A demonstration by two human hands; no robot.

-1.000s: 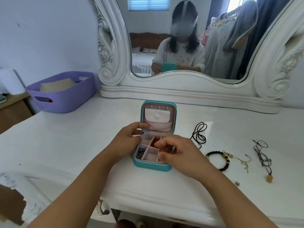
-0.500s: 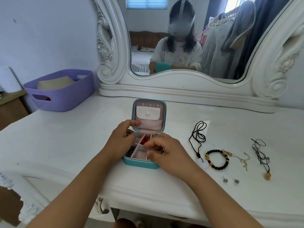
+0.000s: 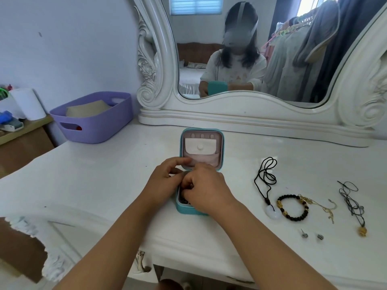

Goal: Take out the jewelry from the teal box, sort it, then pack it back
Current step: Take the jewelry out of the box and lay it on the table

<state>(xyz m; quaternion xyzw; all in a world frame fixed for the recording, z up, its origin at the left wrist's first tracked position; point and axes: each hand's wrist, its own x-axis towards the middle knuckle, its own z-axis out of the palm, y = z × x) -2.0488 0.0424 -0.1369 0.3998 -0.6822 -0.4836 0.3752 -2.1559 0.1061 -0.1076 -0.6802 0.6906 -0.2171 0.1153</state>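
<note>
The teal box [image 3: 221, 143] stands open on the white dresser, its pink lid upright with a white snap pocket. My left hand [image 3: 165, 181] holds the box's left side, thumb against the lid's base. My right hand [image 3: 206, 190] covers the tray, its fingers curled into the front left compartment, where dark beads [image 3: 184, 201] show. What those fingers grip is hidden. To the right lie a black cord necklace [image 3: 266, 176] with a white pendant, a black bead bracelet [image 3: 293, 215], a gold chain [image 3: 323, 208], a dark cord necklace [image 3: 352, 203] with a gold pendant, and two small earrings [image 3: 312, 236].
A large mirror with a carved white frame [image 3: 251, 120] stands behind the box. A purple basket [image 3: 94, 122] sits at the back left of the dresser. A lower wooden side table [image 3: 23, 139] with a paper roll is further left. The dresser's front edge [image 3: 188, 254] is near me.
My right hand has moved left across the tray, from its right side to the front left compartment. My left hand stays at the box's left side.
</note>
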